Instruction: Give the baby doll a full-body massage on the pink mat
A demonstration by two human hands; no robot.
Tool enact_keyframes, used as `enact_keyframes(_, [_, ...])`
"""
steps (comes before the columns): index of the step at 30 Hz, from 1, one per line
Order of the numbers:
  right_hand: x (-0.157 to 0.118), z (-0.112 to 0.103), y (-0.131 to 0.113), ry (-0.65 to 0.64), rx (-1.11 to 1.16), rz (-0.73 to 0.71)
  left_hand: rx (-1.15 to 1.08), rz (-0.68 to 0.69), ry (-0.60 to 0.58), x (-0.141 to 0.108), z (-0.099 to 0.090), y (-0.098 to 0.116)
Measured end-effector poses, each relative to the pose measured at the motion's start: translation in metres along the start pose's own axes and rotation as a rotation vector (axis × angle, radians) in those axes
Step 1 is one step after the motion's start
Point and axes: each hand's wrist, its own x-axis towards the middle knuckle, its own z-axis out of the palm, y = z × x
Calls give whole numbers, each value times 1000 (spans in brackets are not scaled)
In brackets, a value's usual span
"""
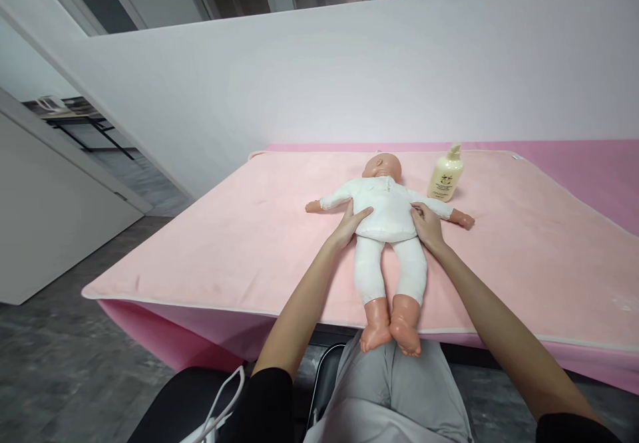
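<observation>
A baby doll (384,207) in white clothes lies on its back on a pink pad (239,230), arms spread wide and bare feet jutting past the front edge. My left hand (351,222) grips its torso from the left, thumb across the belly and the other fingers mostly hidden at the side. On the opposite side, my right hand (426,222) is closed at the waist, with thumb and fingertips at the white top. Both hands hold the doll's trunk between them. Close to the doll's arm on the right stands a pale yellow pump bottle (446,175).
Pink cloth (574,170) covers the table beneath the pad and hangs over its front. A white partition (349,77) rises behind. Below me are a black chair (184,403) and a white cable (227,396) at left.
</observation>
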Motion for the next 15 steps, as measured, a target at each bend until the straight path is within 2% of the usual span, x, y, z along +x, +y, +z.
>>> enact_keyframes(15, [0, -1, -1, -7, -2, 7, -24, 5, -7, 2, -3, -4])
